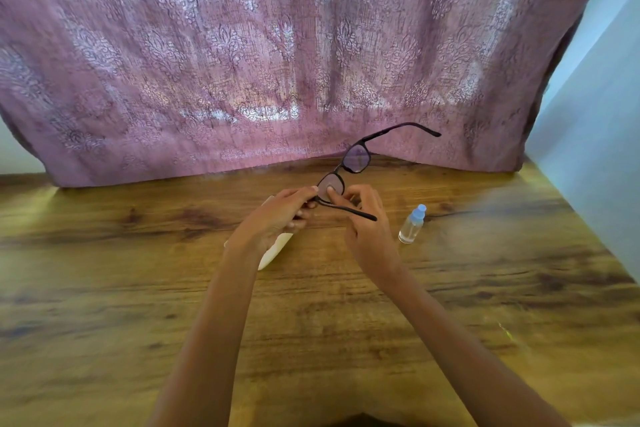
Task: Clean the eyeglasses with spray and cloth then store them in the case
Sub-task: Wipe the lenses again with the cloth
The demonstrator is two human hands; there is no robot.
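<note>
Left hand (282, 210) pinches the black-framed eyeglasses (356, 163) at the hinge; right hand (363, 218) presses its thumb on the near lens, fingers loosely curled, above the grainy wooden table (346, 305)

Backlit mauve patterned curtain (242, 55) behind wooden table (104, 288).

Eyeglasses (349, 168) above table (138, 288); bottle (411, 225) right, case (273, 251) left.
</note>
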